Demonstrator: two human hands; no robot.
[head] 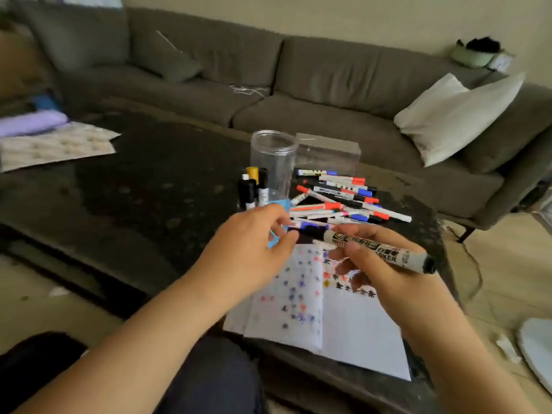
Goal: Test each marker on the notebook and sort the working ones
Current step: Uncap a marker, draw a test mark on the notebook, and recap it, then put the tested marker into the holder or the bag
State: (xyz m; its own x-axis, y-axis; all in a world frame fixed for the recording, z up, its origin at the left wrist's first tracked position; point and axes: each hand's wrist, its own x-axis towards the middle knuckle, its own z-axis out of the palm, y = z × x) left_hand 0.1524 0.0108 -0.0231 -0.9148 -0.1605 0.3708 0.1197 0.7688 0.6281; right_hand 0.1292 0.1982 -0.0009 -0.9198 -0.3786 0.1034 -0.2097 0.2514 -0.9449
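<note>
My right hand grips a thick black whiteboard marker by its white barrel, held level above the open notebook. My left hand pinches the marker's black cap end at the left. The notebook's pages carry rows of coloured test marks. Behind my hands lies a pile of slim markers with red, blue and black caps. Several thicker markers stand upright in a holder to the left of the pile.
A clear plastic jar and a clear box stand behind the markers on the dark coffee table. A grey sofa with a white cushion runs behind. Patterned sheets lie far left.
</note>
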